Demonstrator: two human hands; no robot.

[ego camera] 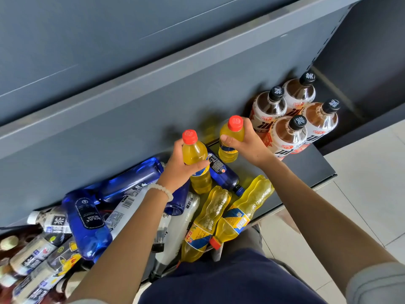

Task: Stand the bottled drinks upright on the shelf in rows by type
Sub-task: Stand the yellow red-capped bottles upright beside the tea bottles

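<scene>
Grey metal shelving (302, 165) with a dark deck fills the view, pale floor tiles showing at its open end. Four brown tea bottles (291, 137) with black caps stand upright in a block just beyond the right hand's knuckles. The right hand (247, 142) grips an orange drink bottle (231, 139) by the shoulder, fingers wrapped behind, thumb in front; it is upright, its base at or just above the deck, which cannot be told. The left hand (182, 166) is curled round the body of a second orange bottle (196, 161), also upright, over the pile. Beneath that grip lie blue soda bottles (87, 222), two more orange bottles (223, 218) on their sides, and white-labelled bottles (173, 224) under the wrist. Risk, as judged: the right-hand bottle stands close to the tea block, so a careless set-down could knock a neighbour; the left bottle has no evident bare deck below it, and lowering it onto the blue bottle's curved side would likely tip it. Both forearms reach forward from the body, wrists slightly raised, a pale bead bracelet (162, 190) on the left.
</scene>
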